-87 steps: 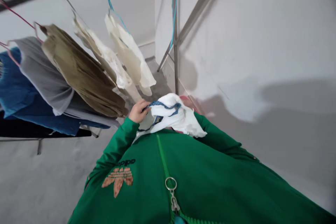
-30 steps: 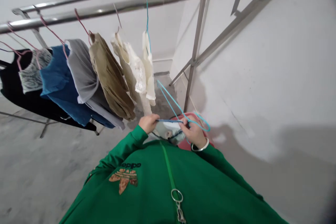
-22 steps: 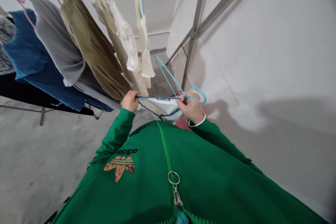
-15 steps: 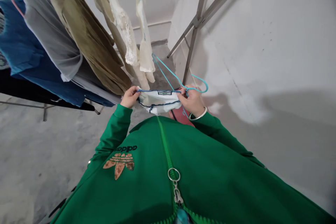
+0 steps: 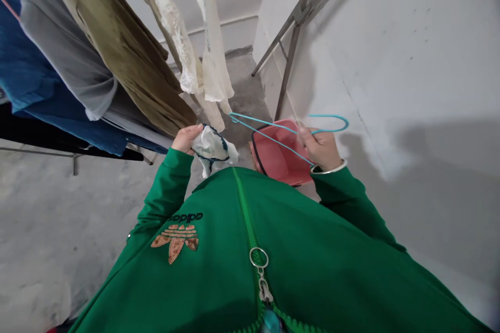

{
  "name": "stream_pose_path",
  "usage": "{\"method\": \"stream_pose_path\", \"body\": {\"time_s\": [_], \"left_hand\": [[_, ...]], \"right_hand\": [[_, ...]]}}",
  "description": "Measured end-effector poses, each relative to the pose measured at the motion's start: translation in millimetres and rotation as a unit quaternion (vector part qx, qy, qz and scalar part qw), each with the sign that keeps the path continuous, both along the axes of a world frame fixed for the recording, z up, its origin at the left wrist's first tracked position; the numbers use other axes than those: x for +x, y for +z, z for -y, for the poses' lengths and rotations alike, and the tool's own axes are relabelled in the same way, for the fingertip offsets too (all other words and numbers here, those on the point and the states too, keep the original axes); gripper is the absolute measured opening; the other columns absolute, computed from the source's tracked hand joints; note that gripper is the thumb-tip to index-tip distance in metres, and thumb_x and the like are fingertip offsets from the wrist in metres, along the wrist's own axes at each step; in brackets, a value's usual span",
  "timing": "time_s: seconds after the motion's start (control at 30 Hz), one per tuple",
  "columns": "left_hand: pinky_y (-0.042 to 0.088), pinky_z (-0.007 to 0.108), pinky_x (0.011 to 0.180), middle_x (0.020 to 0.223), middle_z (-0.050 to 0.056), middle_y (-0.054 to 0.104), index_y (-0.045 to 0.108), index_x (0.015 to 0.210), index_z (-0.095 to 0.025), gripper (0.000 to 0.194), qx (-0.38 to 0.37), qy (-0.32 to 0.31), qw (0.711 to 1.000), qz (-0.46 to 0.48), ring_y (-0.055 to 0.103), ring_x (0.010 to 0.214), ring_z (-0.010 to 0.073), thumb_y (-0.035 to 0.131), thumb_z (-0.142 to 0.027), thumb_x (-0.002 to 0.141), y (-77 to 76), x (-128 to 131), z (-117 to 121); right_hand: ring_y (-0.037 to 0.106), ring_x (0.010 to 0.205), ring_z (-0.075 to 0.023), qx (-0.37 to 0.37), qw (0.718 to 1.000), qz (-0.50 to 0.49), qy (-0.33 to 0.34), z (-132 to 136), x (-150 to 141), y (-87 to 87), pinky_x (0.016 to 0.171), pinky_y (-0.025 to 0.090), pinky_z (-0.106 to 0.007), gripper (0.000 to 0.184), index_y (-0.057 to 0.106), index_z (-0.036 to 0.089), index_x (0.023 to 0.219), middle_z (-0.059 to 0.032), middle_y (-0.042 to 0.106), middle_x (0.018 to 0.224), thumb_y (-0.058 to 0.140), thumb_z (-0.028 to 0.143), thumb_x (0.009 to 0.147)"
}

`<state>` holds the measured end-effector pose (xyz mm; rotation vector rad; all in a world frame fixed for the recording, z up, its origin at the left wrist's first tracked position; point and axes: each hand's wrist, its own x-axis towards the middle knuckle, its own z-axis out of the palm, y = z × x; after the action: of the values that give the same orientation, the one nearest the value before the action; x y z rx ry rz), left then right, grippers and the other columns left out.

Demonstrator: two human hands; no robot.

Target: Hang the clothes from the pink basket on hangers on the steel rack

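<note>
White cloth piece (image 5: 213, 146) with dark blue edging, all bunched up, sits in the left hand (image 5: 185, 138), just above the chest of a green track jacket (image 5: 250, 229). Left fingers (image 5: 195, 132) are curled round the wad, gripping it. Right hand (image 5: 321, 148) is well apart from it, off to the side, fingers pinched together on a thin blue wire hanger (image 5: 332, 116) whose far end points back toward the cloth. Right under that wire there's a pink plastic basin (image 5: 278, 153) with a dark rim, just beside the right hand; can't tell what's holding it up. Silver bangle (image 5: 328, 169) on the right wrist. Off to the left hang olive (image 5: 121, 52), grey (image 5: 58, 36), blue (image 5: 27, 73) and cream lace (image 5: 172, 26) clothes. Steel rack legs (image 5: 291, 78) stand against a white wall (image 5: 390, 62), over a concrete floor (image 5: 246, 93).
</note>
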<state>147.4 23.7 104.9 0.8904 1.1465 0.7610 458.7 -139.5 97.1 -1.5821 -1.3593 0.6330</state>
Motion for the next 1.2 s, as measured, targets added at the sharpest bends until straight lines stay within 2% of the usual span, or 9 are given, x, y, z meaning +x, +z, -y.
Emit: {"method": "stream_pose_path", "body": {"time_s": [0.2,0.33,0.43,0.53,0.7,0.8,0.87,1.0,1.2], "left_hand": [[0.052,0.029,0.064,0.067,0.002,0.068,0.071,0.081,-0.012,0.041,0.048,-0.038,0.997,-0.042,0.064,0.066,0.0169,0.085,-0.035,0.050,-4.8,-6.5,-6.2],[0.050,0.027,0.063,0.071,0.001,0.069,0.073,0.085,-0.012,0.046,0.075,-0.072,0.993,-0.056,0.062,0.066,0.0153,0.085,-0.032,0.046,-6.4,-3.0,-6.2],[0.050,0.029,0.072,0.075,0.002,0.069,0.073,0.082,-0.013,0.032,0.168,-0.118,0.970,-0.130,0.063,0.075,0.0184,0.080,-0.034,0.058,-8.5,7.0,1.2],[0.048,0.030,0.081,0.081,0.004,0.070,0.073,0.082,-0.015,0.015,0.296,-0.182,0.897,-0.275,0.064,0.083,0.0210,0.066,-0.026,0.074,-8.5,20.6,14.9],[0.043,0.032,0.076,0.088,0.009,0.064,0.071,0.098,-0.021,0.024,0.426,-0.246,0.723,-0.486,0.059,0.088,0.0231,0.051,-0.020,0.086,-0.5,31.1,29.6],[0.041,0.036,0.080,0.094,0.012,0.061,0.071,0.096,-0.022,0.025,0.508,-0.222,0.644,-0.526,0.054,0.096,0.0255,0.048,-0.022,0.088,2.6,28.4,25.4],[0.040,0.034,0.079,0.094,0.011,0.061,0.070,0.099,-0.022,0.026,0.537,-0.246,0.617,-0.520,0.054,0.094,0.0240,0.047,-0.024,0.089,1.7,25.9,21.8],[0.036,0.027,0.063,0.087,0.006,0.062,0.066,0.103,-0.023,0.028,0.515,-0.289,0.609,-0.529,0.057,0.078,0.0178,0.041,-0.028,0.093,-1.0,22.6,20.9],[0.037,0.027,0.064,0.088,0.007,0.063,0.065,0.101,-0.019,0.029,0.540,-0.202,0.624,-0.527,0.059,0.080,0.0186,0.040,-0.031,0.093,13.0,13.1,15.3]], "right_hand": [[0.041,0.050,-0.0100,-0.039,0.993,0.021,0.106,10.1,-8.2,20.7,0.052,0.031,-0.027,0.055,0.039,0.019,0.052,0.0011,0.042,0.052,0.041,0.056,0.093],[0.037,0.049,-0.0092,-0.032,0.988,0.023,0.147,-10.5,-34.7,9.7,0.052,0.029,-0.027,0.057,0.032,0.020,0.051,0.0025,0.035,0.051,0.038,0.058,0.093],[0.034,0.048,-0.0085,-0.023,0.989,0.004,0.148,-29.0,-58.7,-4.8,0.052,0.028,-0.027,0.060,0.030,0.020,0.050,0.0028,0.033,0.051,0.033,0.063,0.092],[0.034,0.048,-0.0083,-0.021,0.989,-0.018,0.145,-44.5,-80.6,-16.1,0.052,0.027,-0.026,0.062,0.032,0.020,0.051,0.0031,0.033,0.050,0.028,0.067,0.090],[0.033,0.049,-0.0086,0.010,0.992,-0.006,0.130,-59.3,-92.8,-18.8,0.053,0.027,-0.026,0.065,0.030,0.021,0.049,0.0024,0.033,0.050,0.024,0.073,0.088],[0.033,0.049,-0.0087,0.027,0.991,0.005,0.128,-63.9,-84.1,-15.0,0.053,0.027,-0.026,0.064,0.030,0.021,0.050,0.0022,0.033,0.051,0.024,0.070,0.090],[0.035,0.050,-0.0089,0.044,0.989,0.019,0.143,-68.7,-75.9,-14.0,0.054,0.029,-0.027,0.063,0.030,0.020,0.049,0.0017,0.034,0.052,0.026,0.067,0.092],[0.042,0.056,-0.0104,0.089,0.984,0.047,0.150,-82.4,-63.4,-15.4,0.058,0.035,-0.026,0.057,0.041,0.019,0.055,0.0005,0.041,0.055,0.034,0.060,0.093],[0.053,0.083,-0.0172,0.286,0.952,0.079,-0.080,-77.1,-67.7,-16.1,0.078,0.045,-0.036,0.026,0.053,0.019,0.084,-0.0054,0.055,0.084,0.048,0.043,0.092]]}}
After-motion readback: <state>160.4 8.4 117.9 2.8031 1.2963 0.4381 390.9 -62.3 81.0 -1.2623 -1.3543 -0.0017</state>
